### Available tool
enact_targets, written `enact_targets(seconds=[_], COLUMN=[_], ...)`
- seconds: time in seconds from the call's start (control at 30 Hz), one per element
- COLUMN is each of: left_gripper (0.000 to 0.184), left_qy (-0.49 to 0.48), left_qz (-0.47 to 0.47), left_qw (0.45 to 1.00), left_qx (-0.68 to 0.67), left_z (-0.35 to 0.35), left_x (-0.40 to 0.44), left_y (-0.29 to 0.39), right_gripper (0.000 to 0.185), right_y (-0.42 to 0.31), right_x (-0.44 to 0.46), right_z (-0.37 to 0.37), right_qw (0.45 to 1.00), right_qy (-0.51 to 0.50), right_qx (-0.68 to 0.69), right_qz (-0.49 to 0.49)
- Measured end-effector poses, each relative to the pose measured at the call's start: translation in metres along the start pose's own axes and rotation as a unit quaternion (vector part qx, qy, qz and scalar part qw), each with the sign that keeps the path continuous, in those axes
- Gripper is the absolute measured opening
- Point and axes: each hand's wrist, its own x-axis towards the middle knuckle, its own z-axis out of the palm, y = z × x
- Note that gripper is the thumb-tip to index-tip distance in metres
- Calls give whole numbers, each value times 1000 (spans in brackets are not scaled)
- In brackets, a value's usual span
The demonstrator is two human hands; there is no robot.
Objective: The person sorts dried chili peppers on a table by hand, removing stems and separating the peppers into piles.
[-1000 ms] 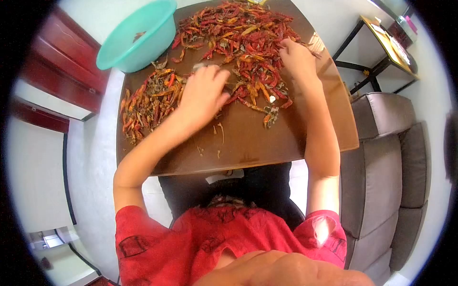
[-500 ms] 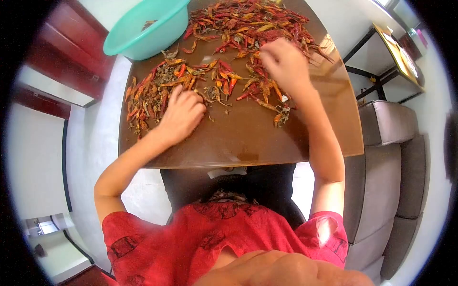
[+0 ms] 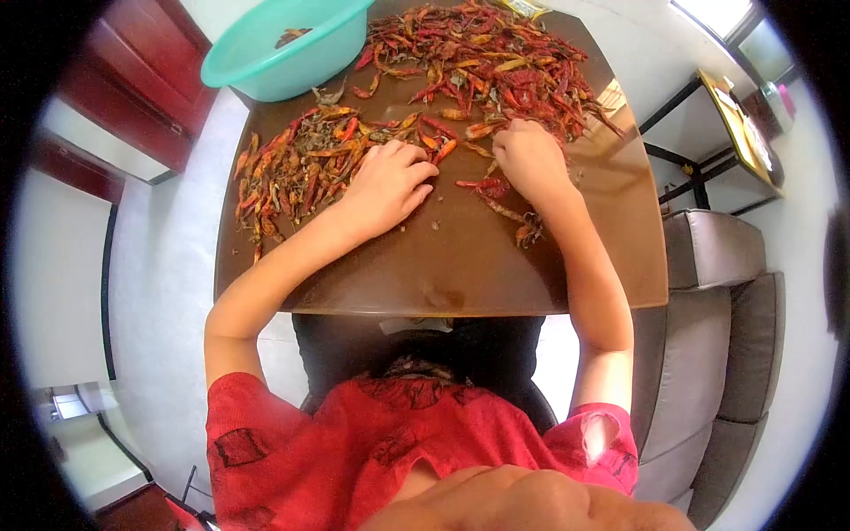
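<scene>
Red peppers are spread on a brown table, touched by the left hand and the right hand.

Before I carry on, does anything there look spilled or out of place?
Nothing looks tipped over. Slightly untidy, though: some dried chilies straggle beside the right hand, nearer the person than the large heap, and loose crumbs dot the otherwise bare front tabletop.

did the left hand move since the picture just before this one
Yes. Judged against the near edge of the table, the left hand has shifted right and slightly farther from that edge.
</scene>
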Motion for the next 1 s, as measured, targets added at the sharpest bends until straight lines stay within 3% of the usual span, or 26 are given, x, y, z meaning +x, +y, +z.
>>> enact_targets(seconds=[0.17,0.3,0.4,0.47,0.5,0.53,0.57,0.6,0.7,0.77,0.83,0.87,0.9,1.0], left_gripper=[19,14,12,9,9,8,7,13,22,24,19,17,17,23], left_qy=[1,33,74,70,73,54,31,33,-16,-24,-65,-23,-20,49], left_qz=[-8,4,-53,-145,-145,-214,-274,-282,-252,-238,-238,-209,-211,-292], left_qw=[1000,999,996,970,970,904,799,758,783,778,845,887,886,718], left_qx=[-13,-6,-25,-184,-183,-366,-535,-587,-568,-581,-474,-411,-411,-630], left_z=[1,-2,-14,-17,-16,-14,-11,-11,-11,-7,-12,-12,-11,-12], left_x=[-8,-9,-3,4,6,9,10,13,14,14,15,16,17,18], left_y=[-6,-2,-1,-8,-11,-13,-14,-12,-9,-8,-5,-3,-4,-5], right_gripper=[15,16,15,16,16,16,17,17,19,20,21,21,21,23], right_y=[-16,-35,-41,-46,-47,-47,-47,-47,-46,-48,-46,-46,-52,-71], right_x=[4,3,2,5,6,6,5,5,4,4,2,2,3,5], right_z=[-9,-13,-19,-25,-25,-23,-20,-17,-12,-14,-8,-5,-9,-22], right_qw=[999,989,985,976,976,959,939,939,893,770,743,717,717,691], right_qy=[24,-19,31,43,43,42,39,38,-19,-97,-109,-118,-120,-87], right_qx=[39,148,169,213,212,276,339,338,444,612,640,666,665,684], right_qz=[13,19,-11,27,25,37,49,48,64,152,162,168,167,218])
